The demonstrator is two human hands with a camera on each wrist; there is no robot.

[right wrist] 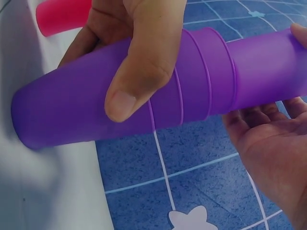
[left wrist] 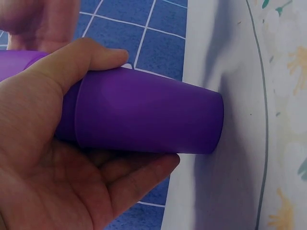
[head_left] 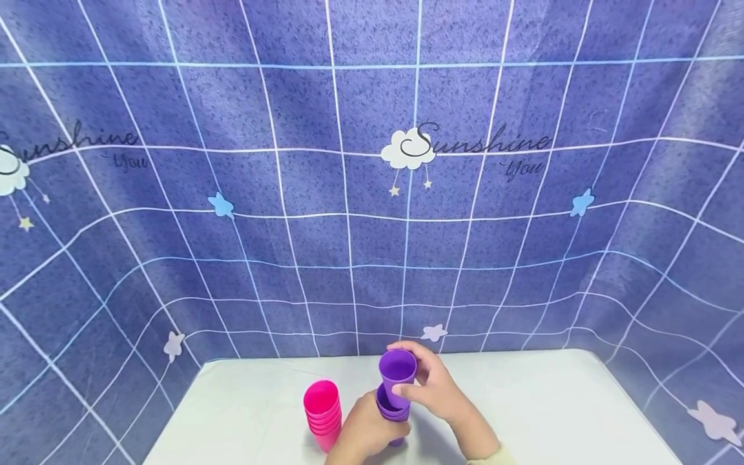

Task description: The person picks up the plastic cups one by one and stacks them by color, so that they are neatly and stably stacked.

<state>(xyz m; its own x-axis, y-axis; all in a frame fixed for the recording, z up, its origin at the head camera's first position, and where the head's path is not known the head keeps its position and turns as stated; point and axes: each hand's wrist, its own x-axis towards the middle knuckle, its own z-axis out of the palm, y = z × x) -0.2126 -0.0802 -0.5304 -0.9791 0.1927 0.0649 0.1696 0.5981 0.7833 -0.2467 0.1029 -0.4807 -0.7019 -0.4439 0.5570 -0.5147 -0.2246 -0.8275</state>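
Observation:
In the head view my left hand (head_left: 369, 426) grips a stack of purple cups (right wrist: 62, 108) around its side. The right wrist view shows several rims in that stack and the left thumb across it. My right hand (head_left: 436, 387) holds another purple cup (head_left: 398, 369) by its side, mouth upward. The lower part of this cup sits inside the stack's top, and its upper part stands well above the rims. The stack's narrow base (left wrist: 218, 122) is at the white tabletop; whether it touches cannot be told.
A stack of several pink cups (head_left: 323, 423) stands upright just left of my left hand on the white tabletop (head_left: 540, 413). Behind and at both sides hangs a blue gridded cloth (head_left: 372, 245) with clouds and stars. A pale yellow sleeve (head_left: 493, 456) shows at the right forearm.

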